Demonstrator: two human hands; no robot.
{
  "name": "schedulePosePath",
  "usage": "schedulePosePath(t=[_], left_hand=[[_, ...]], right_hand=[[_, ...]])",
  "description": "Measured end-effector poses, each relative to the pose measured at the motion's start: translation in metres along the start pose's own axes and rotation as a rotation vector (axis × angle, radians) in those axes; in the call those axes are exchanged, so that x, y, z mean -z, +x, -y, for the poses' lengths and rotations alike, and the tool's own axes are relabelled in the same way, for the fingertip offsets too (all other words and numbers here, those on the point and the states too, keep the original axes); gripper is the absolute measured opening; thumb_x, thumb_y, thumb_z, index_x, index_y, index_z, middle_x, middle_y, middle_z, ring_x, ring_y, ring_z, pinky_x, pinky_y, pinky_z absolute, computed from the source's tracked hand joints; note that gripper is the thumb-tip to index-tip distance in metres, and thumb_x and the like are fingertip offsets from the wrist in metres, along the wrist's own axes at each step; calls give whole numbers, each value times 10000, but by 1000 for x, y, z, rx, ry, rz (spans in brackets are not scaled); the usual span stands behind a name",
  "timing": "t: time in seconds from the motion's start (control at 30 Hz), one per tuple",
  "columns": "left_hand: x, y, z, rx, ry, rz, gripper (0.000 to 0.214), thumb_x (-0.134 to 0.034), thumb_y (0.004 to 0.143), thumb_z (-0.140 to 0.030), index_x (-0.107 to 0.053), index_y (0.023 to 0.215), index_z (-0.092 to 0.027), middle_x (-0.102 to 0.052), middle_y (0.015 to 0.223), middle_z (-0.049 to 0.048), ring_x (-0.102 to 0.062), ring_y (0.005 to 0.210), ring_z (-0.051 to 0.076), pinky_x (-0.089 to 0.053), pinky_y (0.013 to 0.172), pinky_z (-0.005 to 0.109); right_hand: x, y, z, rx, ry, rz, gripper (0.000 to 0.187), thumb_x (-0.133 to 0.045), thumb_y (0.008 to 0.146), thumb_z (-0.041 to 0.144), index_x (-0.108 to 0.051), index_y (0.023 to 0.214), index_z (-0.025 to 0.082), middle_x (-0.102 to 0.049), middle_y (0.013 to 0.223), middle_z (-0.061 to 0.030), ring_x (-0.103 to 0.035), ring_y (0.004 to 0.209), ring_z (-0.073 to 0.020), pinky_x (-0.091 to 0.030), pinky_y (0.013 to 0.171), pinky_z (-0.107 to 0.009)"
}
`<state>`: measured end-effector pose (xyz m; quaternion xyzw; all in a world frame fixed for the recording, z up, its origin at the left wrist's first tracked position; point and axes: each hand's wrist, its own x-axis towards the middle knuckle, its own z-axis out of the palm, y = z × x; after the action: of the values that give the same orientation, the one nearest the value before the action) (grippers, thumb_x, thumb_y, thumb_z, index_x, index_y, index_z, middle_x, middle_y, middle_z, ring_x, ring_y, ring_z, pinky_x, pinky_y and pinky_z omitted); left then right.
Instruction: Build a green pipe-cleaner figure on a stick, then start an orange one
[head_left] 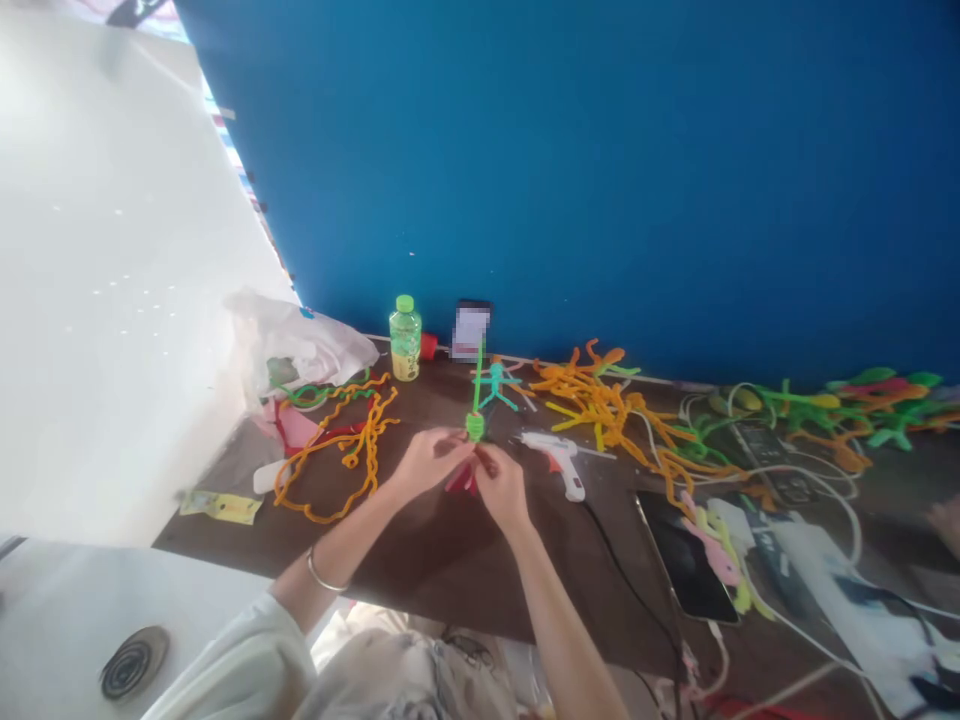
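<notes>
Dark brown tabletop (pixel 420 550), left hand (pixel 430 462) and right hand (pixel 501 487) with fingertips pinching a fuzzy green pipe-cleaner stem (pixel 476 390) upright between them, white hot glue gun (pixel 559 462) at 3 o'clock

A dark table (pixel 442 545) carries orange pipe cleaners (pixel 600 415), a white glue gun (pixel 561 462) and a plastic bottle (pixel 405 340).

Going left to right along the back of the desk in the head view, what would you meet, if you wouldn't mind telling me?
White plastic bag, green-capped bottle, teal pipe-cleaner figure, orange pipe-cleaner pile, green pipe-cleaner figures.
</notes>
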<state>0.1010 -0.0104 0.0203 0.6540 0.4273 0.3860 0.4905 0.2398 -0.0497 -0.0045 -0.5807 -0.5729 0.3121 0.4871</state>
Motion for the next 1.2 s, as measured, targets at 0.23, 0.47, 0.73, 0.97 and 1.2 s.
schedulePosePath(t=[0.23, 0.47, 0.73, 0.97, 1.2], left_hand=[[-14, 19, 34, 97, -564, -97, 331, -569, 734, -417, -635, 849, -113, -602, 690, 41, -545, 611, 109, -414, 537, 218], [-12, 21, 57, 237, -874, 191, 317, -605, 718, -402, -591, 798, -96, -372, 486, -63, -266, 380, 21, -250, 395, 181], [-15, 18, 63, 181, -694, 62, 331, -539, 761, -429, -575, 663, -114, -413, 458, -40, -383, 408, 44, -316, 421, 181], [-17, 15, 63, 263, -657, -70, 362, -555, 716, -495, -581, 747, -135, -435, 469, -52, -341, 318, 37, -253, 320, 179], [-21, 16, 62, 208, -927, -106, 275, -644, 677, -390, -595, 655, -120, -359, 450, -61, -267, 408, 24, -272, 422, 182]], right_hand=[[-13, 8, -9, 167, 46, -170, 183, -514, 784, 288, -644, 880, 202, -622, 917, -87, -585, 774, -180, -486, 656, -308], [-19, 36, -24, -199, 694, -133, 307, -622, 709, 365, -570, 955, 190, -607, 737, -5, -536, 551, -100, -445, 530, -252], [-24, 30, -35, -181, 599, -241, 236, -665, 666, 337, -561, 795, 169, -648, 836, -54, -620, 657, -153, -509, 653, -332], [-32, 23, -22, -162, 563, -284, 231, -649, 691, 333, -564, 830, 170, -661, 723, -46, -646, 653, -190, -531, 664, -376], [-37, 21, -28, -169, 523, -313, 249, -635, 705, 360, -549, 840, 169, -662, 709, -42, -648, 660, -189, -532, 667, -369]])
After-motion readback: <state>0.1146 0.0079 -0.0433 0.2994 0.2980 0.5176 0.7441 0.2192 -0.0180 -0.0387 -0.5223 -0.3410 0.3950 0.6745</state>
